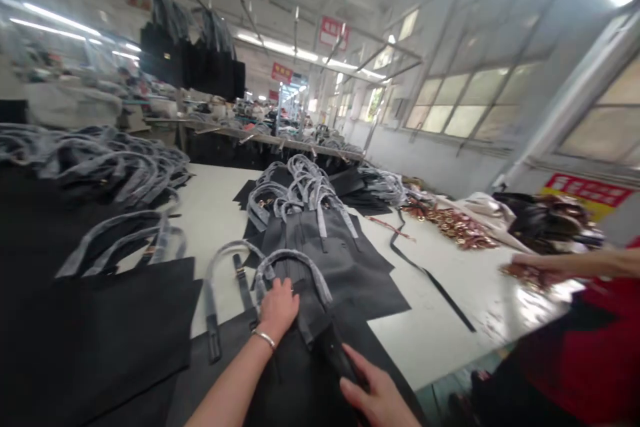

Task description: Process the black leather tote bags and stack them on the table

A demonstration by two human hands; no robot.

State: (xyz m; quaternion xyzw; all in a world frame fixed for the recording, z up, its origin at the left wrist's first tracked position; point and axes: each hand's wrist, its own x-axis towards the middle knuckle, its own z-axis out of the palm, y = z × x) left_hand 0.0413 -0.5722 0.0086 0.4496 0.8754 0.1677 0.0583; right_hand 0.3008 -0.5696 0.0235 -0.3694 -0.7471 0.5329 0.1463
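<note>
At seven o'clock, the left hand (280, 307) rests bent-fingered beside a plastic-wrapped handle (287, 253) on a black bag panel (295, 387) over the pale desk (415, 340) — whether it grips, I cannot tell. Between five and six, the right hand (375, 390) clasps a dark strip-like piece (336, 352). The step looks like positioning by the handle; the next move calls for steady left fingers and a controlled right grip.

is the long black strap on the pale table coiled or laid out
Laid out: the strap stretches across the tabletop, bent but not coiled.
</note>
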